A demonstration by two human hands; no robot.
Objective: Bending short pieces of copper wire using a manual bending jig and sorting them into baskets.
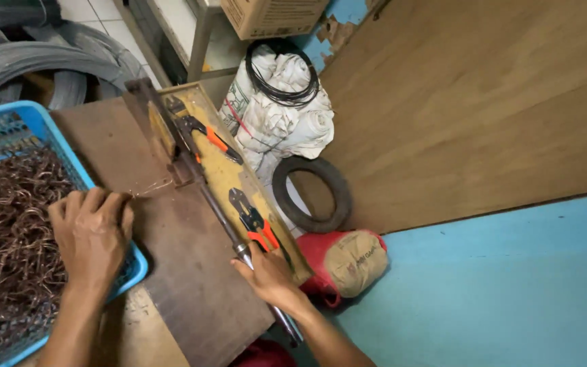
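Plywood sheets lean against a blue wall behind a worn brown desk [191,272], whose near end runs out of the bottom of the view.

On it, the right hand [270,275] is closed around the long metal lever bar [222,217], gripping it near its lower end; the fingers wrap under the bar and are hidden there, and the bar's tip pokes out past the wrist. The bar runs up-left to a dark upright metal bracket [145,109], where the joint between them is too dim to read.

The left hand [93,234] lies palm down with its fingers curled over the rim of the blue plastic basket [32,119], fingertips at the desk's edge; whether it pinches anything beneath cannot be told. The basket holds a tangled heap of brown bent wire pieces [8,224], and its left and lower parts are cut off by the frame.

Just right of the bar, a narrow yellow board [222,173] carries two orange-handled cutters [258,228], the lower one touching the right hand and partly covered by it.

Beyond the desk, a small black tyre [312,194] leans by a white sack [283,126] topped with a coil of black wire [282,78]. A red and tan bag [348,261] sits below. Grey wire coils [42,64] show at top left, half out of view.
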